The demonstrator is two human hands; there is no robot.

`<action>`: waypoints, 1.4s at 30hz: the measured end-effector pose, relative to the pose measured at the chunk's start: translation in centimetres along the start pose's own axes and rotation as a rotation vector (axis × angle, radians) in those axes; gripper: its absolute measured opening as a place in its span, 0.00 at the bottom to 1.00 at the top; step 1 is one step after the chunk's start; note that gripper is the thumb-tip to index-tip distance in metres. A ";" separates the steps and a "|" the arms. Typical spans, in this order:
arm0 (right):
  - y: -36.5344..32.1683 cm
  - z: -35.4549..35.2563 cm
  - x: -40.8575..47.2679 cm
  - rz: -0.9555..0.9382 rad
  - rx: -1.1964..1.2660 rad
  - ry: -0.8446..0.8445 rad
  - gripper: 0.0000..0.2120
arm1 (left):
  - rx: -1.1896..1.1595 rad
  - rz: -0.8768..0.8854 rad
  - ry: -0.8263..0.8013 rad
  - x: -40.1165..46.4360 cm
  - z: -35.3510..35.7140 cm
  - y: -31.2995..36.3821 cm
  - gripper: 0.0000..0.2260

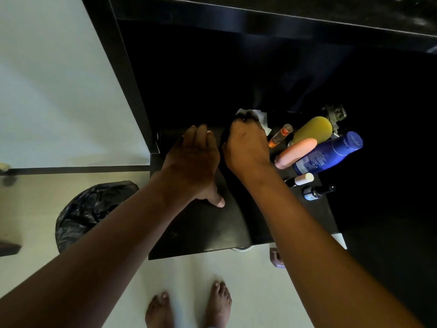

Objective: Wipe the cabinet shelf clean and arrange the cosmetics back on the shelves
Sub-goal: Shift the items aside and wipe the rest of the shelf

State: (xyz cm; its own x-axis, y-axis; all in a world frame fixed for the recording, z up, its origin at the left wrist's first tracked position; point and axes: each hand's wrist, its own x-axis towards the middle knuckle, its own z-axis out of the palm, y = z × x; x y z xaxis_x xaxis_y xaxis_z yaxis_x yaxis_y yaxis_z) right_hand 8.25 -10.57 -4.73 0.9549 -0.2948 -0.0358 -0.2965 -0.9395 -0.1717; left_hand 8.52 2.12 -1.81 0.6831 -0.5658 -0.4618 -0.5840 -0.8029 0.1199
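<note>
While the left hand (191, 162) lies flat on the dark shelf (212, 228), fingers straight and close together and the thumb spread out to the side, the right hand (246, 147) is curled tight round a crumpled white tissue (259, 114), pressing it down near the back of the shelf. That shelf is smooth, matt and black, with a straight front edge and a dull sheen near the thumb. Cosmetics crowd its right side, just beside the right hand: a thin tube (280, 136) with orange bands, a fat yellow bottle (312, 129) with a rounded end, a peach-coloured tube (295, 153) lying across a glossy blue bottle (328, 153) with small print on its label, then a little white-capped stick (303, 179) and a small dark bottle (316, 191) nearer the front edge. Most lie on their sides or lean. Behind the yellow bottle a metal hinge (335, 114) is fixed to the cabinet wall. The cabinet's inside is black and too dark to read. To the left is a pale wall, and on the pale floor a round bin (87, 214) lined with a wrinkled black bag stands near the shelf's left corner. Two bare feet (189, 306) stand on the floor below the shelf's front edge
</note>
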 end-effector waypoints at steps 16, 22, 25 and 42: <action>-0.4 1.0 -2.6 -0.040 0.118 0.039 0.28 | -0.231 0.096 0.242 -2.2 1.7 -1.9 0.65; -2.9 3.2 -1.6 -0.346 0.200 0.065 0.20 | -0.412 0.106 0.307 -4.4 1.2 -3.6 0.40; -3.7 3.6 -2.8 -0.425 0.244 -0.045 0.22 | -0.556 0.109 0.446 -4.3 -0.5 -3.8 0.33; -2.1 2.8 -9.5 -0.223 0.063 -0.035 0.29 | -0.272 -0.058 0.044 2.8 -4.9 -1.8 0.30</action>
State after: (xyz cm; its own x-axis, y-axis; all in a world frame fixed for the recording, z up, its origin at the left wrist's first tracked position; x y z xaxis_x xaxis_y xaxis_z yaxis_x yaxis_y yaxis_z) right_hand -0.12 -5.32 -6.80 0.9970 -0.0739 -0.0236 -0.0774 -0.9677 -0.2398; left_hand 13.64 1.02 0.99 0.7339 -0.5202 -0.4368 -0.4079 -0.8517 0.3290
